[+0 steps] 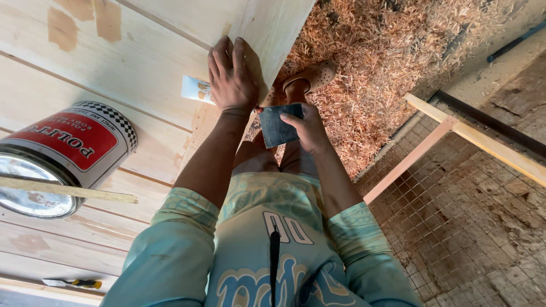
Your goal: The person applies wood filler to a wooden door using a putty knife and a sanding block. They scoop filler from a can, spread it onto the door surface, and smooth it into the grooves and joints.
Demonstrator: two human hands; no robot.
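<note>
2 hands: right hand (310,128) pinches sandpaper sheet (280,125); left hand (232,77) flat on board (142,62).

Counts, head view: hands x2, left hand (232,77) and right hand (307,126). Dark sanding sheet (280,124) x1. Tin can (62,156) x1, near left. Stir stick (68,191) x1 across its mouth. Perforated sandal (310,78) x1. Wood panel (131,62) x1. Mesh frame (466,187) x1, right. Small yellow-handled tool (74,282) x1, near left.
</note>
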